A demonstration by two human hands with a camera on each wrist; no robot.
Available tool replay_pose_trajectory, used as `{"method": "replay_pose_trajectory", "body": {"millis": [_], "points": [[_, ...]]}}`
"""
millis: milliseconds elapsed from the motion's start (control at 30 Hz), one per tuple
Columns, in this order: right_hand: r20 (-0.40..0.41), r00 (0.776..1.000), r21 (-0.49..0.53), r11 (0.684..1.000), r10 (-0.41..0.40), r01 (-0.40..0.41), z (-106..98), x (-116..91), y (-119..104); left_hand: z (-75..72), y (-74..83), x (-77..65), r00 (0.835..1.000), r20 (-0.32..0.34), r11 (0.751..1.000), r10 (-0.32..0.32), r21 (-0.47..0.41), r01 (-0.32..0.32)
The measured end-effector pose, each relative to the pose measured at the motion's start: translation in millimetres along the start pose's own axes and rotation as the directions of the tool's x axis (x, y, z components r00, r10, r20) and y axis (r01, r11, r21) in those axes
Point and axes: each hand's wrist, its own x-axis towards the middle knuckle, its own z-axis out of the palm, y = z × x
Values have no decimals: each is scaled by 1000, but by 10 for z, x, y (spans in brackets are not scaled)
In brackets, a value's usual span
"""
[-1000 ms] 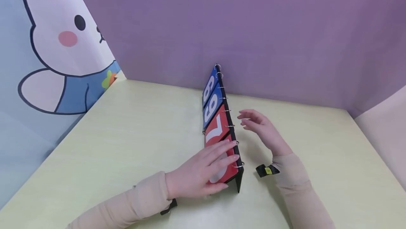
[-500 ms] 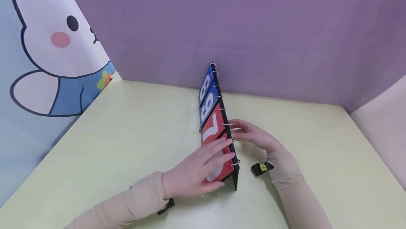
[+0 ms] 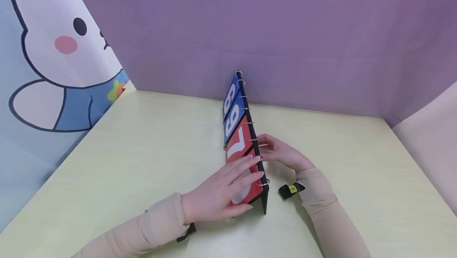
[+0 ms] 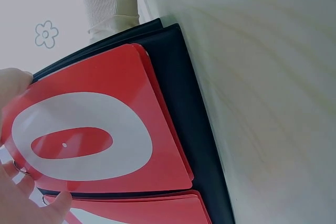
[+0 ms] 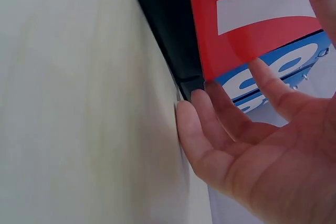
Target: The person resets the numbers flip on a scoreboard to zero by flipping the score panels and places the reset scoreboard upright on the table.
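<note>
Scoreboard [image 3: 242,133] stands up like a tent on the pale bench [image 3: 171,131], between the two hands, with its top edge running away from the person. On its left side are two red cards close by, and two blue cards [image 3: 233,120] farther off. The red card with a big white 0 [image 4: 94,137] is at the near end. Silver rings [image 3: 264,183] hang the cards along the black top edge. The left hand [image 3: 217,194] lies over the 0 card, with its fingers [image 3: 246,165] long and spread apart, and their tips up near the rings. The right hand [image 3: 283,153] is on the other side of the scoreboard, low down near the bench. Its fingers [image 5: 273,87] are spread and a bit bent, with the tips at the bottom of a red card [image 5: 236,51] that has a white bar on it. I cannot tell how hard they touch it. Both arms have beige sleeves [image 3: 150,224], and a black strap [image 3: 285,191] with a yellow tag [image 3: 293,189] is at the right wrist. Behind is a purple wall [image 3: 250,24], and a big cartoon rabbit [image 3: 39,105] is on the left.
</note>
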Motion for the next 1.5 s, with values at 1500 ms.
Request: {"method": "replay_pose_trajectory", "body": {"millis": [1500], "points": [[-362, 932, 282, 952, -9, 118, -591, -281, -23, 31, -60, 26, 999, 31, 1000, -24, -8, 24]]}}
